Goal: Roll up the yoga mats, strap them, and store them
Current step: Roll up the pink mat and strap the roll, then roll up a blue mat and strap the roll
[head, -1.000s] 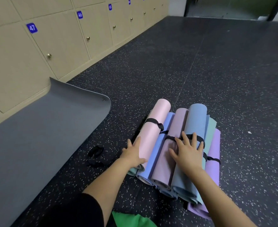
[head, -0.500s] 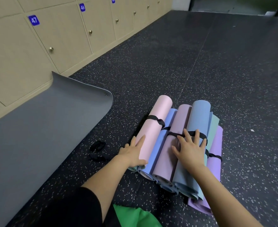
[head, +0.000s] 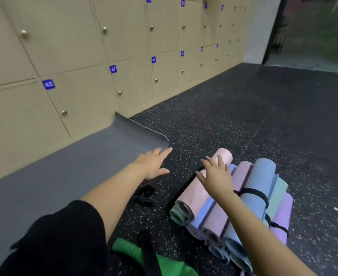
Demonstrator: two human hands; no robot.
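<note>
**One grey mat flat on the floor, pile of rolls right beside it**

So here's where we're at. Our left hand (head: 154, 164) is stretched out over the near edge of the grey mat (head: 74, 166), fingers straight and spread apart, holding nothing. We can't tell if it's actually touching the mat or just above it. Our right hand (head: 216, 176) is also flat with fingers fanned out and empty, sitting over the far end of the pink roll (head: 196, 190). Contact there is unclear too.

The grey mat lies unrolled along the base of the lockers (head: 84, 56), and its far corner curls up against them. The pile of rolled mats (head: 233, 202) sits on the speckled dark floor (head: 243, 116) to the right of it, near but apart. The pink roll is on the left side, a blue roll (head: 259, 182) rides on top with a black strap (head: 255, 193) cinched round it, and a purple roll (head: 281, 216) lies on the right side. A loose black strap (head: 145, 194) lies bunched on the floor between the grey mat and the pile.

As for storage, every locker door we can see is closed, each with a small round knob. Blue number plates read 48 (head: 48, 84) and 47 (head: 113, 69). With the doors closed we can't tell what's inside any of them.

Something green (head: 164, 261) bunches up at the bottom edge, next to our black sleeve (head: 64, 236).
</note>
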